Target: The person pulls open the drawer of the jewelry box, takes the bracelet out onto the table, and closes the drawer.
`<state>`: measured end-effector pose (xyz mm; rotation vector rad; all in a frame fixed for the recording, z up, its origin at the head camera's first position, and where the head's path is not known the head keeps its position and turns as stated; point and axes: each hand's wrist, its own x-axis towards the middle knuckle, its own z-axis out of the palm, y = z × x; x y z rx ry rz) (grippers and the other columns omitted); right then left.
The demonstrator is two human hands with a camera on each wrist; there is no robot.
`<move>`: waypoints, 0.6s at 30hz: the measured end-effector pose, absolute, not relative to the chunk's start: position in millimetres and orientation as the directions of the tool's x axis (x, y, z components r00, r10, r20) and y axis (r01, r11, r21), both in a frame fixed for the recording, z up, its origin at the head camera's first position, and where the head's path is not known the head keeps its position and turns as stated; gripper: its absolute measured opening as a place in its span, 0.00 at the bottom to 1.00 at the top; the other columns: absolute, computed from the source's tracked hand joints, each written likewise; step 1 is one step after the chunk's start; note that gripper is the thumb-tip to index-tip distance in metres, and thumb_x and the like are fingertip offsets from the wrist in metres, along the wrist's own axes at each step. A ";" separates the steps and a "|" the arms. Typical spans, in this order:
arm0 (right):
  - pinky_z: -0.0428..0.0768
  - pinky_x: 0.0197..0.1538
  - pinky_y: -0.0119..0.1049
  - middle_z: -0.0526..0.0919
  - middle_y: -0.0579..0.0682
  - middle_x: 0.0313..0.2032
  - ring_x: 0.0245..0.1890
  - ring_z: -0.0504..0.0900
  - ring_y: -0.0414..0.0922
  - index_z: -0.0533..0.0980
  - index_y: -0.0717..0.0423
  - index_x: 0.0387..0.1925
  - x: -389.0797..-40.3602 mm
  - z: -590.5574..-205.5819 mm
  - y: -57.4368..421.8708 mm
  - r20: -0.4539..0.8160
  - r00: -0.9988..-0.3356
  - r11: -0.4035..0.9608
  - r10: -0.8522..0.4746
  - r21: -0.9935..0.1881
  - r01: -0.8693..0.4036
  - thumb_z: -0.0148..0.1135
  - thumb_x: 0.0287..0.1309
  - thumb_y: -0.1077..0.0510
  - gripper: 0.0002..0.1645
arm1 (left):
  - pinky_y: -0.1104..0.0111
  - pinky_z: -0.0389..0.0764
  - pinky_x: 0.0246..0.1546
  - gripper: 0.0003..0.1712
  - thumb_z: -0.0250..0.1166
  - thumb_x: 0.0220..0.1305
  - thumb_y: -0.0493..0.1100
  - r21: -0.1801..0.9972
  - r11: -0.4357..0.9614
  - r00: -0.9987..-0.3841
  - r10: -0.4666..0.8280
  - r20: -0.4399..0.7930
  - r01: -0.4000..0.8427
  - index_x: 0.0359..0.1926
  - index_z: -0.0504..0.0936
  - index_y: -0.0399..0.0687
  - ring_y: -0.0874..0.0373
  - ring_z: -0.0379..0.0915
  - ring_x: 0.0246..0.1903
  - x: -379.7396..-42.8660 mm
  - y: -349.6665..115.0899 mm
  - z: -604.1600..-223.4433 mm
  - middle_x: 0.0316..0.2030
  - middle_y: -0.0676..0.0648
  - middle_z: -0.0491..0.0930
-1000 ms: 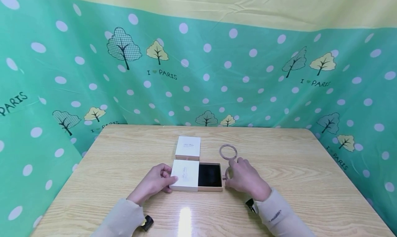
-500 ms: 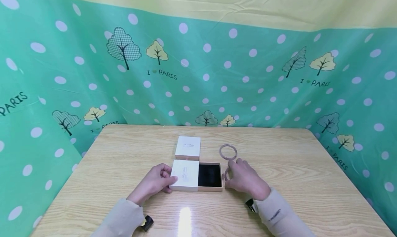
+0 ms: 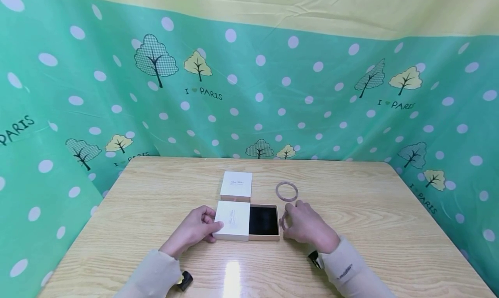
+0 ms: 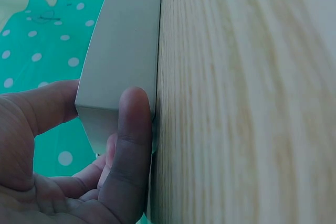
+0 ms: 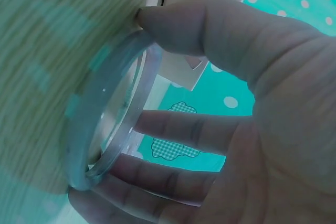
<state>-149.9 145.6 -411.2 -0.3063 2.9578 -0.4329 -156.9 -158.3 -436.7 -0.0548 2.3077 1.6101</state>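
Observation:
My left hand (image 3: 195, 226) grips the left end of a white drawer-style gift box (image 3: 232, 220), thumb on its top. In the left wrist view, fingers (image 4: 134, 135) press its end and side. Pulled out to the right, the box's drawer (image 3: 264, 238) has a gold-brown rim and a black lining. Just right of the drawer, my right hand (image 3: 309, 226) pinches a translucent greyish-purple bangle (image 5: 84, 124) between thumb and fingertips, tilted up on edge close over the table. A second, similar bangle (image 3: 277, 192) lies flat behind that hand.
Behind the gripped box sits another white gift box (image 3: 236, 184), closed, with similar lettering. Both stand on a wood-grain table (image 3: 351, 194). A green dotted curtain (image 3: 257, 81) hangs around its back and sides.
The bangle in my right hand has shifted slightly left, closer to the drawer's end, and the small pull tab there is now covered. My left hand and the boxes stay put.

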 end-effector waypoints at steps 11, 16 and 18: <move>0.72 0.33 0.41 0.71 0.50 0.35 0.37 0.68 0.49 0.77 0.46 0.33 -148.9 -410.6 144.6 -0.113 -0.967 0.945 -0.229 -0.262 -0.194 0.76 0.34 0.55 0.19 | 0.62 0.84 0.25 0.21 0.69 0.56 0.36 0.909 0.360 -0.949 0.151 -0.277 -0.209 0.48 0.71 0.33 0.53 0.76 0.21 -156.6 -158.2 -436.7 0.29 0.43 0.71; 0.70 0.32 0.40 0.70 0.49 0.33 0.35 0.67 0.48 0.77 0.48 0.32 -147.4 -408.8 144.2 -0.109 -0.965 0.941 -0.238 -0.272 -0.201 0.75 0.36 0.55 0.18 | 0.63 0.84 0.25 0.22 0.69 0.57 0.37 0.899 0.381 -0.947 0.144 -0.288 -0.215 0.49 0.71 0.33 0.54 0.77 0.21 -157.0 -157.3 -435.9 0.29 0.43 0.71; 0.70 0.32 0.40 0.70 0.49 0.32 0.34 0.67 0.48 0.77 0.48 0.32 -146.7 -407.9 143.9 -0.109 -0.964 0.939 -0.241 -0.278 -0.203 0.76 0.37 0.55 0.18 | 0.63 0.84 0.25 0.22 0.69 0.57 0.37 0.895 0.388 -0.946 0.140 -0.292 -0.219 0.49 0.71 0.33 0.54 0.78 0.20 -157.1 -156.9 -435.7 0.29 0.43 0.72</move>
